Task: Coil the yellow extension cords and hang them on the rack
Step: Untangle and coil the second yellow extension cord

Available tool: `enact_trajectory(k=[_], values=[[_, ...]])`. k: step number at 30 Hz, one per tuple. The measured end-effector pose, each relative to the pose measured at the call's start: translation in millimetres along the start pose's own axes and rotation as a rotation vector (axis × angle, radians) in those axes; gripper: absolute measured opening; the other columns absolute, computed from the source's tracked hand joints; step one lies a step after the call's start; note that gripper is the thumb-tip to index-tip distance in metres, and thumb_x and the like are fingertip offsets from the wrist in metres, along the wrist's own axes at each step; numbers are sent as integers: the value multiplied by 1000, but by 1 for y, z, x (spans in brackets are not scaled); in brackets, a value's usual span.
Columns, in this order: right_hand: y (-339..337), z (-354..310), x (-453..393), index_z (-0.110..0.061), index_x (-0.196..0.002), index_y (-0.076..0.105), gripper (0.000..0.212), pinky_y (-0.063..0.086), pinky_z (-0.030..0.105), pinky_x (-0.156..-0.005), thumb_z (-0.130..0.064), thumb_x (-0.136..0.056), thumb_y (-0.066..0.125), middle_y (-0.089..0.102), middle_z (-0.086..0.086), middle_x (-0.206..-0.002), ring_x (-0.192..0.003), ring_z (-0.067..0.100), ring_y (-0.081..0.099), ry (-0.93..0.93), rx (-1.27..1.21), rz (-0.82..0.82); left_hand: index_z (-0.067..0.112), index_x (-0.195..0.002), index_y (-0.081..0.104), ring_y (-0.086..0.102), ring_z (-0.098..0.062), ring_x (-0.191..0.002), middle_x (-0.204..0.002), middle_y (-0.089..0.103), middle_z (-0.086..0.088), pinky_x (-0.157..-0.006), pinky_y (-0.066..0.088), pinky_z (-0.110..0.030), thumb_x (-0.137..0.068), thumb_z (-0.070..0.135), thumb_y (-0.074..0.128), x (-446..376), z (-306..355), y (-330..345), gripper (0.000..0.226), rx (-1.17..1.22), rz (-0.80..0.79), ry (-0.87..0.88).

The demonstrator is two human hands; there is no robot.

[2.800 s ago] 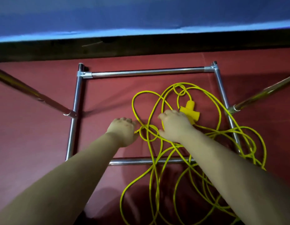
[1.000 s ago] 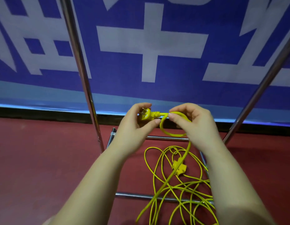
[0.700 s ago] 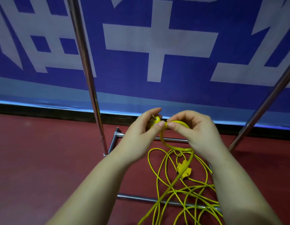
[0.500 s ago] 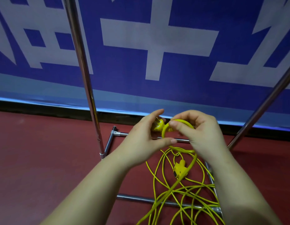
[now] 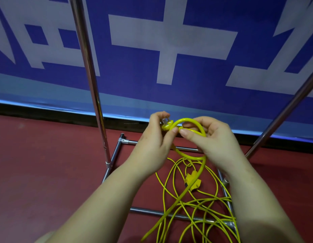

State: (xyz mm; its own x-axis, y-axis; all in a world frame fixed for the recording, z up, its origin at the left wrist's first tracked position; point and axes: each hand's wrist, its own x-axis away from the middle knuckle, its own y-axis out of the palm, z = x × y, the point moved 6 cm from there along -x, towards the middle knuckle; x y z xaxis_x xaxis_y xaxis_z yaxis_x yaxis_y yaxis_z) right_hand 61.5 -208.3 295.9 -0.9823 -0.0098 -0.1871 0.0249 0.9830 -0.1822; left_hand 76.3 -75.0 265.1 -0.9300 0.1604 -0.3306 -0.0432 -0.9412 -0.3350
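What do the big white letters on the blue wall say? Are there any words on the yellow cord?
"十": the one whole white sign on the blue banner, a cross-shaped character.
The white shapes to its left and right are cut off by the picture's edge and cannot be read.
Cord, plug and socket: no writing shows.

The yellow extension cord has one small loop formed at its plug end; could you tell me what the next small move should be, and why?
Probably draw up more cord with the right hand and lay a second loop against the first loop. The left hand pinches the plug, only one loop exists, and most of the yellow extension cord lies tangled over the rack base.
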Motion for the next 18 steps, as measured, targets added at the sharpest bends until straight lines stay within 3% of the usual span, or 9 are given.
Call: enact_trajectory(k=[3,5,7,9,11,15,18], values=[[2,2,-1,-7,-87,65,9,39,8,-46,-5,-79,70,65,-13,-56,-44,-4,53,14,12,-14,14,-134,44,44,8,-96,-117,44,4,-87,28,2,-97,19,49,2,7,-4,38,-157,131,102],[2,5,-2,-11,-85,65,9,41,13,-43,-8,-79,71,64,-14,-56,-42,-1,51,29,40,0,11,-139,42,43,4,-99,-118,47,1,-85,23,5,-99,21,45,2,8,-4,42,-242,165,120],[3,8,-3,-14,-87,66,11,50,18,-48,-9,-79,72,68,-12,-63,-51,1,59,51,19,8,10,-142,40,46,-9,-114,-126,55,-6,-89,25,-2,-99,26,39,1,7,-4,46,-316,196,138],[4,10,-3,-16,-89,65,16,54,20,-52,-5,-79,71,71,-7,-72,-67,5,68,58,-43,15,14,-141,43,53,-20,-116,-124,61,-9,-88,31,-13,-100,25,40,0,7,-6,42,-334,224,116],[2,11,-3,-20,-93,64,25,54,20,-54,0,-79,68,72,-2,-79,-75,9,70,51,-122,50,19,-134,53,62,-21,-102,-108,68,-5,-86,40,-20,-99,24,45,-2,4,-9,36,-250,245,52],[-5,9,-5,-18,-93,63,21,55,20,-57,-2,-80,67,73,0,-75,-71,12,71,11,-169,114,25,-104,70,69,-12,-93,-92,74,5,-90,53,-35,-94,27,53,-8,-7,-11,20,197,174,-125],[-9,10,-4,-20,-89,67,12,57,24,-62,-10,-83,66,73,-5,-72,-72,11,71,-60,-81,198,18,-93,68,69,-10,-69,-73,73,4,-70,56,-25,-96,12,50,-8,-12,-7,20,389,169,-221]])
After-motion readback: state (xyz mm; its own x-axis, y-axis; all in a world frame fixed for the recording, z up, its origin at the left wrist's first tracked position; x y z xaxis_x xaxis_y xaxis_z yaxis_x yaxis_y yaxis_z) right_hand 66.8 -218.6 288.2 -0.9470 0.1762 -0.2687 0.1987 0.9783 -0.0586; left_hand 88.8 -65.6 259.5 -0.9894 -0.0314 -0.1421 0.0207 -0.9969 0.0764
